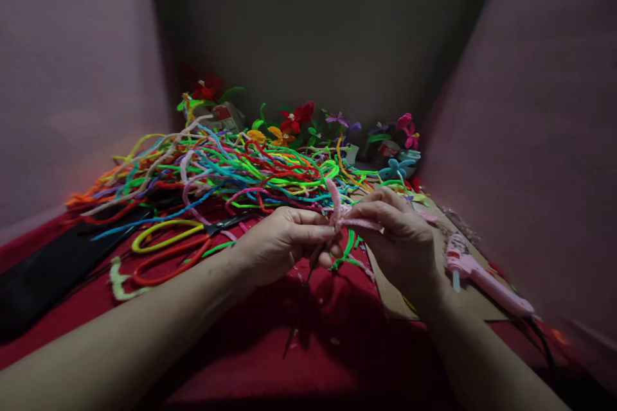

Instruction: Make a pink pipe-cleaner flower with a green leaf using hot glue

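1. Left hand (301, 237) pinches the pink flower (336, 212) near its centre between thumb and fingers; a dark stem (312, 271) hangs below.
2. Right hand (400, 231) grasps one petal (362, 224), close to the left fingertips.
3. Both hold the flower above the red cloth (250, 363), in front of the pipe cleaners (270, 170).
4. Too hard a tug on that petal could kink it, or work it loose if the left grip slackens.
5. Scissors (208, 231) lie beside the left forearm; lowering it could nudge them.
6. Glue gun (486, 282) lies near the right forearm; a careless sweep might knock it. Whether it is hot, I cannot tell.
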`<action>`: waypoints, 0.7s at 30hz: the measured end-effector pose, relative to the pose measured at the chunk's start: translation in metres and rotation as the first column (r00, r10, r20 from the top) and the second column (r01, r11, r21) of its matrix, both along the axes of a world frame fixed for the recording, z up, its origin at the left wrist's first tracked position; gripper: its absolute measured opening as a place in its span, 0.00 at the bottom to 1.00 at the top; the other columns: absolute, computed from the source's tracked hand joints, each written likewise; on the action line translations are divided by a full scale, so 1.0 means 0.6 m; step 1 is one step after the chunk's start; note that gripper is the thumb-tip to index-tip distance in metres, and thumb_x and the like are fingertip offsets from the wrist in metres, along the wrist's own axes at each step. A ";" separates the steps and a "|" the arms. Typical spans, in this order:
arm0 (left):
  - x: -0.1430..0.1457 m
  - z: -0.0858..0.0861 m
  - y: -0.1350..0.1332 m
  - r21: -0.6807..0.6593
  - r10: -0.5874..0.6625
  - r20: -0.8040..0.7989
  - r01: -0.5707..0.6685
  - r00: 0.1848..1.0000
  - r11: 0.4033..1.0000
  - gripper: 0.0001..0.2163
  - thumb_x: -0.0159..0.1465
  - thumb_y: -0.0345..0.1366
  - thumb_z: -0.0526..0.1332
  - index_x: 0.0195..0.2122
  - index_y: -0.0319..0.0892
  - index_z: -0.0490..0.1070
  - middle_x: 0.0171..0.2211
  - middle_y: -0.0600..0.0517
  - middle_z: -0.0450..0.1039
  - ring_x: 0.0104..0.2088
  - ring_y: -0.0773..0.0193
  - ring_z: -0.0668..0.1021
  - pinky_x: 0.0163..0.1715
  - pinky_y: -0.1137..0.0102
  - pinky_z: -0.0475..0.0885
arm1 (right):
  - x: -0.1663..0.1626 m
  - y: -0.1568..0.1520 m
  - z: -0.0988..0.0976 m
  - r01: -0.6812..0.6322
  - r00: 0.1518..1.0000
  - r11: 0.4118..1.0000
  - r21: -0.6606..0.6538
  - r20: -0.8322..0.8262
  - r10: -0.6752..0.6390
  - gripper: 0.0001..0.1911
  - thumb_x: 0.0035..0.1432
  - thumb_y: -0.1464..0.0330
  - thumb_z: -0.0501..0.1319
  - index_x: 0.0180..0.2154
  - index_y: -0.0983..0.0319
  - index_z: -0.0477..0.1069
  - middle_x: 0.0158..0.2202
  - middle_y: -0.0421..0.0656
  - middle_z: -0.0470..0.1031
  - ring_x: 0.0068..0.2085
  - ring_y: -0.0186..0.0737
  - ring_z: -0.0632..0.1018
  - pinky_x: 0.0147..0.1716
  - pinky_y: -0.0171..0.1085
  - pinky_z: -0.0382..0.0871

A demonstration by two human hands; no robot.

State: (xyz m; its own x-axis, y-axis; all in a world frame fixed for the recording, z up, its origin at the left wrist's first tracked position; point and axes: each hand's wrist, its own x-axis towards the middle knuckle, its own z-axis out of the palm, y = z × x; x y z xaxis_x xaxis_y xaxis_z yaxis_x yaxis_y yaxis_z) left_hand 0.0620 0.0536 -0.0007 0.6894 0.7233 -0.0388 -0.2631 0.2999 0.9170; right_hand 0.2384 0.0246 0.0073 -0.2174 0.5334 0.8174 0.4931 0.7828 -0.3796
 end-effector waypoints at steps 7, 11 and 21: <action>0.002 0.000 -0.002 0.024 0.033 -0.058 -0.032 0.998 0.999 0.05 0.55 0.31 0.64 0.28 0.33 0.76 0.22 0.52 0.71 0.19 0.75 0.70 0.22 0.79 0.64 | -0.006 -0.009 0.001 0.018 1.000 0.999 -0.033 -0.013 -0.019 0.08 0.53 0.79 0.61 0.33 0.61 0.73 0.27 0.39 0.67 0.31 0.33 0.69 0.30 0.34 0.64; 0.001 0.002 -0.003 0.051 0.040 -0.075 -0.036 0.996 0.998 0.05 0.54 0.31 0.65 0.25 0.33 0.75 0.19 0.54 0.68 0.18 0.76 0.68 0.20 0.79 0.62 | -0.007 -0.011 -0.002 0.054 0.998 0.999 0.006 -0.018 -0.054 0.07 0.53 0.79 0.61 0.32 0.62 0.72 0.27 0.40 0.67 0.30 0.33 0.68 0.28 0.34 0.64; 0.000 0.000 -0.003 0.074 0.012 -0.061 -0.008 0.998 0.997 0.06 0.53 0.33 0.66 0.24 0.34 0.75 0.19 0.52 0.70 0.18 0.75 0.67 0.19 0.78 0.60 | -0.012 -0.012 -0.007 0.049 0.994 0.998 -0.031 -0.093 -0.052 0.06 0.54 0.76 0.61 0.32 0.58 0.70 0.28 0.39 0.68 0.30 0.35 0.70 0.30 0.37 0.65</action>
State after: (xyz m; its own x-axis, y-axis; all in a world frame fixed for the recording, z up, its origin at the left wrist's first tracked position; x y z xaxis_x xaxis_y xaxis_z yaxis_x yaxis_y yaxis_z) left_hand 0.0618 0.0517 -0.0007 0.6800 0.7327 -0.0268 -0.2086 0.2284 0.9510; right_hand 0.2311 0.0171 0.0032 -0.1126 0.5653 0.8172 0.4929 0.7459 -0.4480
